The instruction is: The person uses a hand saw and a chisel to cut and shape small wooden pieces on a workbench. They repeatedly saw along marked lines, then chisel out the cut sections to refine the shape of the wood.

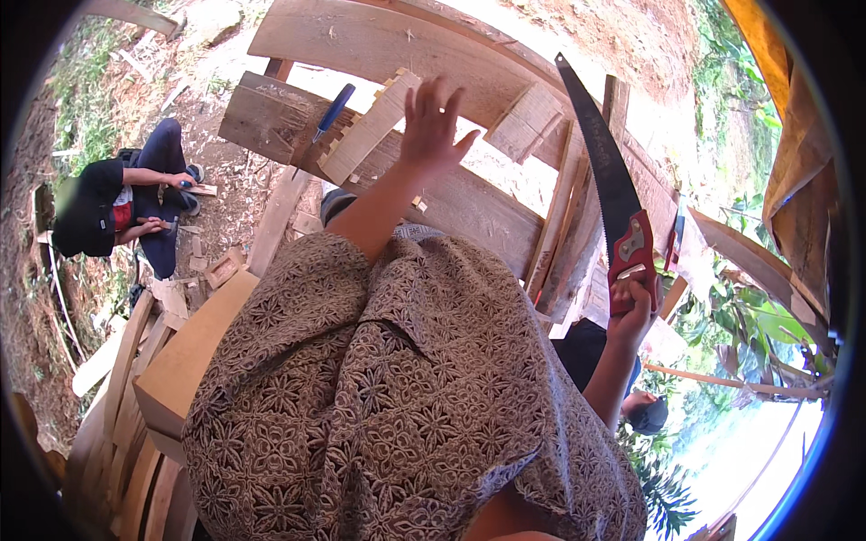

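Observation:
My right hand is wrapped round the red handle of a hand saw, whose dark curved blade points up and away from me. My left hand is raised over the plank bench with its fingers spread, holding nothing. Just left of it lies a pale wooden piece with notches cut along its edges. A blue-handled screwdriver-like tool rests beside that piece on a rough plank. Between my left hand and the saw sits a short wooden block.
A long wide plank forms the far side of the bench. On the left a person sits on the ground, working a small wooden piece. Another person in a dark cap is at the right. Boards and a brown box-like block lie lower left.

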Demonstrator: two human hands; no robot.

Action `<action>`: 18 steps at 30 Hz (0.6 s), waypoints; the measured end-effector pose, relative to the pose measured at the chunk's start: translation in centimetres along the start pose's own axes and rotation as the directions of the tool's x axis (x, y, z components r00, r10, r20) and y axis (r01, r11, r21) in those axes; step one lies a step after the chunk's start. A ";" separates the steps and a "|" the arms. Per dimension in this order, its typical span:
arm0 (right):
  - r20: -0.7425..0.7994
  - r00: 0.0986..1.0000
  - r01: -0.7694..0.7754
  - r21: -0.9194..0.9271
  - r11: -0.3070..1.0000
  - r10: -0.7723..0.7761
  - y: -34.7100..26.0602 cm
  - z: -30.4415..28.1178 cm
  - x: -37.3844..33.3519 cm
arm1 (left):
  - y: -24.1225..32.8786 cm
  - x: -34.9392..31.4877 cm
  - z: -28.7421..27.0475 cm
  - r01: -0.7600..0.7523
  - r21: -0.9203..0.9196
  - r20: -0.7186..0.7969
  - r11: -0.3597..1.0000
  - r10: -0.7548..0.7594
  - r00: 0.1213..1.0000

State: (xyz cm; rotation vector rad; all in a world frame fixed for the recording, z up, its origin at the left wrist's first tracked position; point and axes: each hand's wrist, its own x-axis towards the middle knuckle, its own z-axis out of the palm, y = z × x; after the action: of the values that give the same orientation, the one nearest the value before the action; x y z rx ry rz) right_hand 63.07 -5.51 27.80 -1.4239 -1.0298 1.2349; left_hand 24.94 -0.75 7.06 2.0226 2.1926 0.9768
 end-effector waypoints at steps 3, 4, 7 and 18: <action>0.267 0.963 0.026 -0.017 1.000 -0.021 -2.9 2.8 1.4 | -6.9 -3.6 -4.9 0.145 0.115 -0.095 0.983 -0.134 0.986; 0.285 0.958 0.006 -0.083 0.997 0.018 -3.9 4.0 1.9 | -8.8 -4.7 -6.3 0.162 0.182 -0.053 0.970 -0.155 0.987; 0.475 0.878 0.048 -0.200 0.979 0.054 -6.6 8.3 3.5 | -12.2 -6.9 -7.9 0.088 0.316 0.054 0.945 -0.110 0.992; 0.631 0.704 0.215 -0.627 0.749 0.326 -11.7 21.7 1.7 | -13.3 -8.1 -4.7 0.415 0.384 -0.021 0.825 -0.441 0.897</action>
State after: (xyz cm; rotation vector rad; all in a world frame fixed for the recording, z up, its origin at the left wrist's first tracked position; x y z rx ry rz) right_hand 41.69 1.23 38.25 -1.5029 -2.1725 1.6142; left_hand 12.48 -9.76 1.82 1.5030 2.7901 0.4472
